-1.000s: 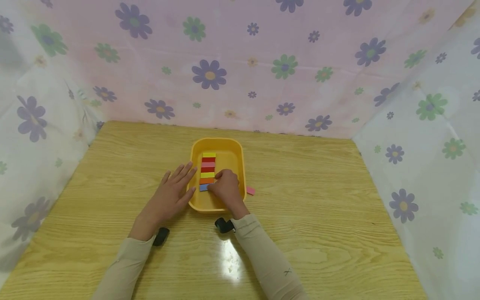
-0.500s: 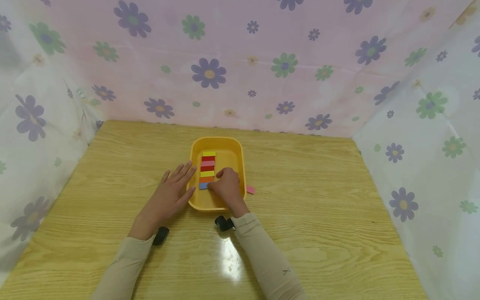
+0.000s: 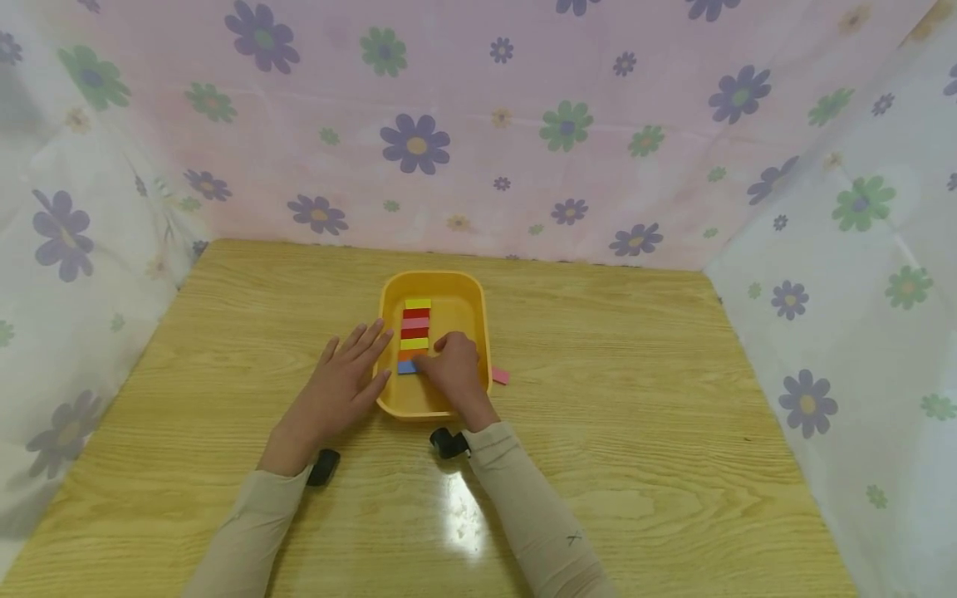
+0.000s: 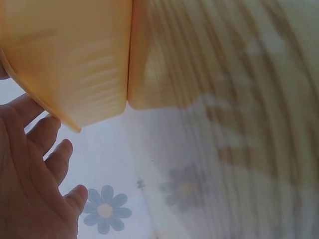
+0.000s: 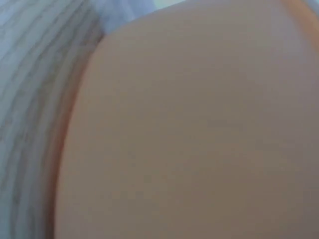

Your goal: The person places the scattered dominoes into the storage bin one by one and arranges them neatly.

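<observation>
In the head view, a yellow tray [image 3: 452, 399] holds a column of thin coloured tiles along its left side. From the far end come yellow, red, pink [image 3: 414, 323], red, yellow, then an orange tile [image 3: 406, 355] and a blue tile [image 3: 406, 367]. My right hand [image 3: 454, 370] reaches into the tray with bent fingers. Its thumb touches the right end of the blue tile; whether it pinches the tile is hidden. My left hand [image 3: 336, 386] is spread along the tray's left rim, fingertips at the edge; the left wrist view shows these fingers [image 4: 59, 162] beside the tray wall [image 4: 79, 64].
A loose pink tile [image 3: 501, 376] lies on the wood-grain table [image 3: 613, 374], just right of the tray. Black wrist cameras show below both hands, one of them a dark camera [image 3: 449, 443] under the right wrist. Flowered curtains [image 3: 478, 124] enclose the back and sides.
The right thumb has shifted slightly away from me, and the blue tile sits a little farther up, close against the orange one. My left hand has kept its place.
</observation>
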`<move>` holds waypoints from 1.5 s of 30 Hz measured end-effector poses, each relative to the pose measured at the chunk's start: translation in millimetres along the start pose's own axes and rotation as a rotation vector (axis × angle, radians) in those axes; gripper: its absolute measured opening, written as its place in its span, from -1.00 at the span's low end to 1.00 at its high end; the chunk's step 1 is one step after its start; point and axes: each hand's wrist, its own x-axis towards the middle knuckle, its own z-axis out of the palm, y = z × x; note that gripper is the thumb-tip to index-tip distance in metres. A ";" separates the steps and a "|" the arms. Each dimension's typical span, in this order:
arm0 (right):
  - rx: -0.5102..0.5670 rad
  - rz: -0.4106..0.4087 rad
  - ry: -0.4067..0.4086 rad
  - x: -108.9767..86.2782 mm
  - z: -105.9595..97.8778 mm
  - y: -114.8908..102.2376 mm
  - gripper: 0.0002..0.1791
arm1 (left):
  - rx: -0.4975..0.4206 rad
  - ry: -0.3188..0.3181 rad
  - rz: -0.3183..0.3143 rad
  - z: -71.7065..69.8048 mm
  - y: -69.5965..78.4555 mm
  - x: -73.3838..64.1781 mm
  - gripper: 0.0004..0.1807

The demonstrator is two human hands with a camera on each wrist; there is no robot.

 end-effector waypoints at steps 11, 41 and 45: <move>0.289 -0.011 -0.096 -4.1 -41.0 -12.1 -0.58 | -0.002 -0.006 -0.020 -1.0 0.4 0.3 -0.31; 0.540 -0.112 -0.059 7.5 -104.8 78.6 -0.56 | -0.043 0.016 0.018 -3.5 -4.0 -5.6 -0.31; 0.553 -0.098 -0.086 8.4 -102.9 89.3 -0.59 | -0.045 0.015 0.019 -4.0 -4.0 -5.6 -0.31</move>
